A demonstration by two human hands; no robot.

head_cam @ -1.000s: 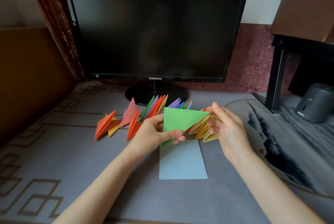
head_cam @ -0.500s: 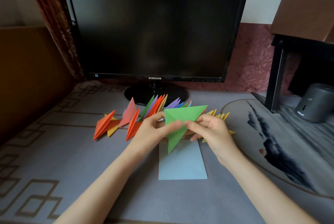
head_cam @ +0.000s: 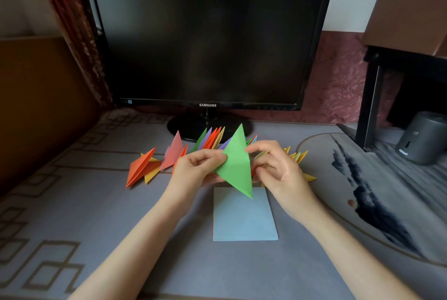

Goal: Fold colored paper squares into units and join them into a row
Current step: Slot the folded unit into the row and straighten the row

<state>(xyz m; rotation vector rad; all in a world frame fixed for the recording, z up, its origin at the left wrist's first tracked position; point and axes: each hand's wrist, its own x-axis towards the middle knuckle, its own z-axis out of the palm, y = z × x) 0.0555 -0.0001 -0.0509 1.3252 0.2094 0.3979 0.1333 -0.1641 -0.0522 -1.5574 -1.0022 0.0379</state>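
A folded green paper unit stands on end between both hands, one tip up and one tip down. My left hand pinches its left edge. My right hand holds its right edge with thumb and fingers. Behind the hands runs a row of joined folded units in orange, pink, purple, green and yellow, from an orange end piece at the left to yellow points at the right. A stack of flat paper squares, light blue on top, lies on the desk just below the green unit.
A black monitor on a round stand rises right behind the row. A dark shelf leg and a grey cylinder stand at the right. The patterned grey mat covers the desk.
The green unit has turned from lying wide with its point hanging down to standing upright. My right hand left the yellow end of the row and took hold of the green unit.
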